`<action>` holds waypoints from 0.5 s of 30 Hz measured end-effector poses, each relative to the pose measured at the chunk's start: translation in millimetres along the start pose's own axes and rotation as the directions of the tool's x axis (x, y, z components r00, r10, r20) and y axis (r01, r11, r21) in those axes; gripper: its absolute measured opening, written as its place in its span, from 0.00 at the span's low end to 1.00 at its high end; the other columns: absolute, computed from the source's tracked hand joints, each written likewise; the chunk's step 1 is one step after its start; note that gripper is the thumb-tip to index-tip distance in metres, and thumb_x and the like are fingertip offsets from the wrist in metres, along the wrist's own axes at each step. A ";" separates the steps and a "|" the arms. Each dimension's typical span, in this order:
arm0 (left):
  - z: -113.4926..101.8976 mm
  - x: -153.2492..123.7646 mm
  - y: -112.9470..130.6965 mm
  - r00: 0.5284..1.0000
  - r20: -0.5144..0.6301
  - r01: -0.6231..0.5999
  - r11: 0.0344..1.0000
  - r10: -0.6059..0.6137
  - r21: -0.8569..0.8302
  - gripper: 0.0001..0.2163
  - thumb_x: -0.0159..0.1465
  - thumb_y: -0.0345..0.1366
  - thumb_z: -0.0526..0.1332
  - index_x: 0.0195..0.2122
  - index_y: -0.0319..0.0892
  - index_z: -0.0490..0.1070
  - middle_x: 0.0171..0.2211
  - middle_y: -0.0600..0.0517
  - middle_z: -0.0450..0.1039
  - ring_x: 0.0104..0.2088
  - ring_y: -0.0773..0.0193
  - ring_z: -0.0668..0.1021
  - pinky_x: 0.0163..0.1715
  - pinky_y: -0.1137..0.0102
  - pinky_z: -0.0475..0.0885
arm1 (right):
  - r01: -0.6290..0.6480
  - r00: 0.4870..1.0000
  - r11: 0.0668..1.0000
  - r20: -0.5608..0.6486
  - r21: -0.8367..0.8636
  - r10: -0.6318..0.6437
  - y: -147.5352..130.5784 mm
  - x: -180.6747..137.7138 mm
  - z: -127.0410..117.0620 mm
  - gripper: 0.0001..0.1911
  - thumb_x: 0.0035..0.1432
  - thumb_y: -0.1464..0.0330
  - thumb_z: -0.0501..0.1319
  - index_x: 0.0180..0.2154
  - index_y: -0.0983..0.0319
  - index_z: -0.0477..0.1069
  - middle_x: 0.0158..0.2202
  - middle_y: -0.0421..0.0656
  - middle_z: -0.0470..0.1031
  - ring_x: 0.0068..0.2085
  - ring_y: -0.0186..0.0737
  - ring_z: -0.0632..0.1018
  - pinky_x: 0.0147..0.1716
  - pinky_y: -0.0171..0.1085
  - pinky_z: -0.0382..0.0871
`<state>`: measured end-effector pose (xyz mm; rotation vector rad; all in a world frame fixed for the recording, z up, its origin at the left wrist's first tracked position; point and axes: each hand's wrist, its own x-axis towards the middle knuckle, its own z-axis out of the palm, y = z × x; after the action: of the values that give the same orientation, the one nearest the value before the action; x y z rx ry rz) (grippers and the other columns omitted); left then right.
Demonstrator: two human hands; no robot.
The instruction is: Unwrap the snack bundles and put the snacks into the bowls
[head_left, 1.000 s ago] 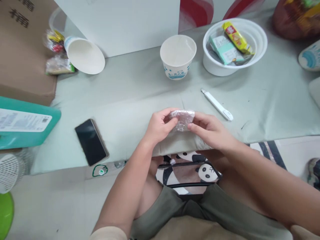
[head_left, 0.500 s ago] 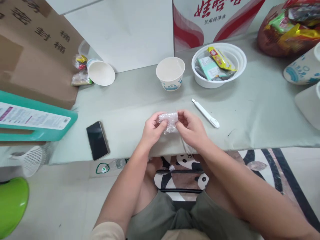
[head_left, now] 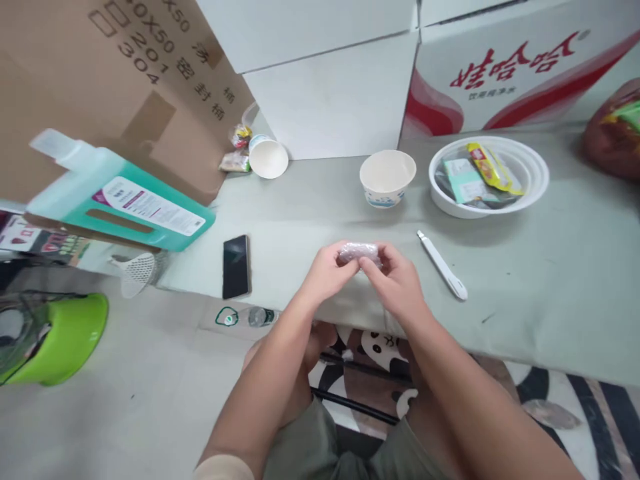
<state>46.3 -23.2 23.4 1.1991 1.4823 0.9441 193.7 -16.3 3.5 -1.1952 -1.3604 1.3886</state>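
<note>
A small roll of clear, crinkled plastic wrap [head_left: 360,251] is held over the front part of the table, and what is inside it, if anything, cannot be made out. My left hand [head_left: 330,268] is closed on its left end, thumb toward the middle. Gripping the other end is my right hand [head_left: 396,275], its thumb close to the left one. To the right of my hands lies a white utility knife [head_left: 443,265]. Beyond them stands a paper cup [head_left: 387,179], upright, its mouth facing up.
A white bowl [head_left: 541,175] holding packets stands at the back right. At left are a phone [head_left: 236,267], a tipped paper cup [head_left: 269,159], a jug of green liquid [head_left: 193,205] and a cardboard box [head_left: 183,143]. White cartons [head_left: 330,100] line the back.
The camera view has swung left, so things appear farther right. The plastic wrap is now a tighter roll with no loose flap hanging down, and my thumbs have come closer together.
</note>
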 end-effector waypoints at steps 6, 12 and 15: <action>-7.9 -3.5 -23.2 0.992 0.125 0.026 0.988 -0.007 -0.153 0.15 0.58 0.46 0.65 0.35 0.39 0.72 0.29 0.54 0.69 0.30 0.67 0.70 0.32 0.71 0.65 | 0.026 0.999 0.996 -0.031 -0.084 -0.029 0.5 -3.0 0.8 0.12 0.61 0.58 0.61 0.35 0.61 0.73 0.29 0.40 0.75 0.30 0.36 0.73 0.32 0.36 0.66; -17.2 3.1 -37.3 0.975 0.217 -0.030 0.998 0.041 -0.051 0.15 0.62 0.47 0.59 0.25 0.42 0.66 0.21 0.57 0.61 0.24 0.69 0.63 0.28 0.70 0.58 | 0.117 0.953 0.902 -0.209 -0.415 -0.220 -19.9 15.3 -15.7 0.15 0.60 0.54 0.63 0.34 0.60 0.72 0.26 0.39 0.72 0.27 0.35 0.71 0.29 0.37 0.63; -25.6 6.3 -35.7 0.968 0.225 -0.127 0.989 0.109 0.069 0.16 0.62 0.45 0.59 0.21 0.43 0.60 0.18 0.59 0.54 0.23 0.70 0.59 0.28 0.69 0.55 | 0.162 0.893 0.838 -0.284 -0.521 -0.349 -45.0 50.5 -28.2 0.14 0.58 0.56 0.65 0.38 0.58 0.67 0.26 0.37 0.69 0.26 0.35 0.69 0.28 0.37 0.62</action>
<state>13.2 -24.5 -6.0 1.4181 1.2945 0.8048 208.7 41.7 45.7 -1.4393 -1.5695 0.5908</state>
